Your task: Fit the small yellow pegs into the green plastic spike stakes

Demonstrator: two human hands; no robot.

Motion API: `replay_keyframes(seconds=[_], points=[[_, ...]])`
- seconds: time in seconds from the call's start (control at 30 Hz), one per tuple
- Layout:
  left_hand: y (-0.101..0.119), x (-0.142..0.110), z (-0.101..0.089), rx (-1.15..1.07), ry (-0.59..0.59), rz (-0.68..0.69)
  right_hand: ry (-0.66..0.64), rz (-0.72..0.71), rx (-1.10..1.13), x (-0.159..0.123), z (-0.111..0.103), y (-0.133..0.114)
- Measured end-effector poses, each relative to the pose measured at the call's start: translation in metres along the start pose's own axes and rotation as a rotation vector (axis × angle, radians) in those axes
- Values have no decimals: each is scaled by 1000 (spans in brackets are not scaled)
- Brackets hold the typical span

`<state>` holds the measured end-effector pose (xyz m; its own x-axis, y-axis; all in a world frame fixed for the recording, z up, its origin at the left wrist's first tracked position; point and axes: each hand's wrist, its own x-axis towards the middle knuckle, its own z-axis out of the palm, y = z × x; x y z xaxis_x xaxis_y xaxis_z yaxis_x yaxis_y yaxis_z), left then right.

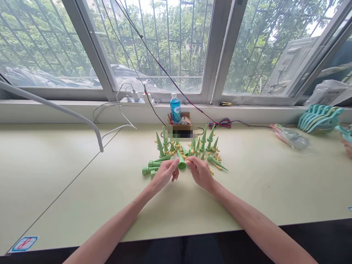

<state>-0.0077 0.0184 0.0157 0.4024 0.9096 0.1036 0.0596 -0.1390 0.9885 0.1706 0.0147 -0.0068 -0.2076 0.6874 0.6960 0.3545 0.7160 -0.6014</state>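
My left hand (166,172) is closed around the side of a green plastic watering spike (182,165), its open round end turned toward me and its point away. Close against the other side of the spike, my right hand (200,171) is pinched; what sits between its fingertips is too small to make out. Several more green spikes (203,139) stand point-up beyond my hands, and others lie on their sides, such as one at the right (218,163) and one at the left (150,170). Small yellow valve pieces (217,157) are scattered among them.
A blue-liquid bottle (175,108) stands in a small cardboard box (187,119) at the back. Coiled wire (221,123), a clear plastic bag (293,137) and teal plastic pieces (319,118) lie rightward. Another person's hand (348,147) shows at the right edge. A white tube (82,117) hangs left.
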Motion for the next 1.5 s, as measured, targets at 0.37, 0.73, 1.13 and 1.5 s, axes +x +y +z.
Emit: replay_keyframes(seconds=[0.37,0.73,1.13,1.5], points=[[6,-2,0,58,-78,71,-7,48,-50,0,-1,1],[0,0,-3,103,-123,134,-42,74,-71,-1,-2,4],[-12,1,-1,396,36,336,-37,114,-96,-2,1,7],[-8,4,2,302,221,165,56,120,-49,-1,2,6]])
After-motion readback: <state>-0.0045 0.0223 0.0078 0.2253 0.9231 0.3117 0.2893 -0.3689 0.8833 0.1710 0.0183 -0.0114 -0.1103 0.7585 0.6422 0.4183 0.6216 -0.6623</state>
